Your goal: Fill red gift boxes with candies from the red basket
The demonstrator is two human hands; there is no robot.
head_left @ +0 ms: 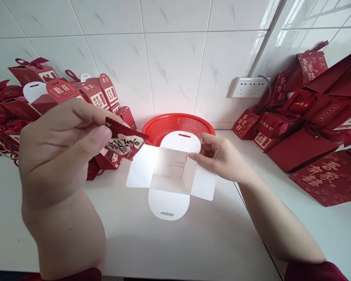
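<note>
Pinched between the thumb and forefinger of my left hand (61, 152) is a small dark red candy packet (125, 142) with white and dark lettering. It is raised to the left of an open gift box (171, 183). The box's white inside faces up, with its slotted end flaps and side flaps spread outward. I see only bare walls and a folded bottom inside it. My right hand (219, 156) grips the box's far right corner, thumb on the rim and fingers behind the flap.
A red plastic basket (178, 121) stands behind the box against the tiled wall. Red gift boxes (93, 95) crowd the left side. More red boxes and bags (307, 117) are stacked at right, near a white power strip (250, 87). A dark seam crosses the white table (193, 242).
</note>
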